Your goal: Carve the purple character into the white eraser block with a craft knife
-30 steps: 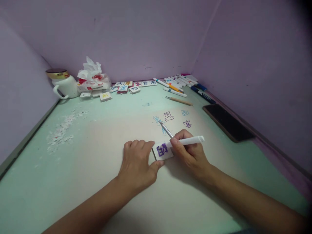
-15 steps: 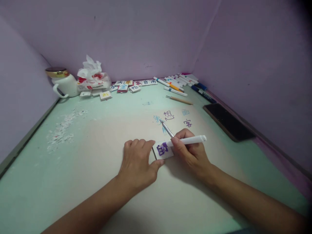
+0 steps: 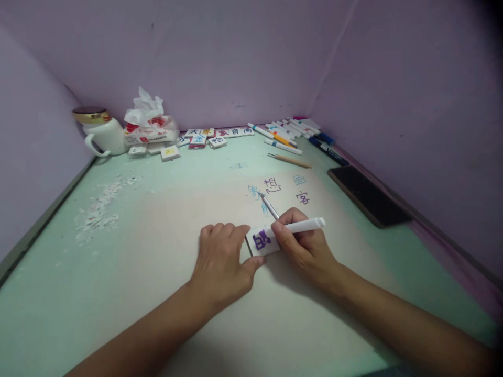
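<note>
A small white tile [image 3: 255, 251] with a purple written character lies flat on the table in front of me. My left hand [image 3: 222, 256] pinches its left side, index finger at the far corner and thumb at the near edge. Gripped in my right hand [image 3: 302, 243] is a white marker [image 3: 304, 225], its back end pointing right and its tip over the purple character. Beyond the right fingers a thin silver pen-like tool [image 3: 269, 206] slants out; whether the hand holds it too is partly hidden. Blue and purple characters [image 3: 272, 185] are written on the table beyond.
Several markers [image 3: 286, 131] and a wooden-handled tool [image 3: 291, 161] lie at the back right, near a dark phone [image 3: 369, 196]. Lettered tiles [image 3: 198, 140], a tissue pack [image 3: 151, 131] and a lidded white mug [image 3: 106, 139] line the back left. White shavings [image 3: 100, 212] are scattered at left.
My right hand and the white marker have shifted slightly left across the tile, covering more of the purple character. My left hand and the tile have stayed in place.
</note>
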Action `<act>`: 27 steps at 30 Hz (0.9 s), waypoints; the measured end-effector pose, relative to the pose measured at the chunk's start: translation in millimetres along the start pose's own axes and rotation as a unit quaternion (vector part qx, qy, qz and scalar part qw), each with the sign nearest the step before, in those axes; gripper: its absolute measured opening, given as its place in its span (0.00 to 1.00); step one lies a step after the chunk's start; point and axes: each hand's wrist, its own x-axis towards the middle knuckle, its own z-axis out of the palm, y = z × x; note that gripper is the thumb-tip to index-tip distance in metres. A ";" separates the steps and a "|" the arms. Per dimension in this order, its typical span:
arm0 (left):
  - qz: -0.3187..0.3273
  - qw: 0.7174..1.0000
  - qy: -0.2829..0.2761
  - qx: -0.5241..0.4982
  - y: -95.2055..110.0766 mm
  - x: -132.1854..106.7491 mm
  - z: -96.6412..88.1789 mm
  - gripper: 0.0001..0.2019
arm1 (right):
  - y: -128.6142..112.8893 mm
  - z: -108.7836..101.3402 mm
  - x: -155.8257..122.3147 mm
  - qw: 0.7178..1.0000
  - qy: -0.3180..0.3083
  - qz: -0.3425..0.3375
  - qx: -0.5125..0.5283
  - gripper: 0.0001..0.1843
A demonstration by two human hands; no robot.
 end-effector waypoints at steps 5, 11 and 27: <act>-0.001 1.000 0.002 0.000 0.5 0.1 -0.9 0.20 | 0.3 0.7 0.4 1.000 0.006 0.000 0.004 0.11; -0.003 1.000 -0.001 -0.002 0.7 0.2 -1.3 0.20 | -0.3 1.1 -0.6 1.000 0.008 -0.005 -0.002 0.10; -0.001 1.000 -0.009 0.004 1.5 0.7 -2.5 0.20 | -2.7 0.0 -0.7 0.999 0.031 -0.017 0.031 0.11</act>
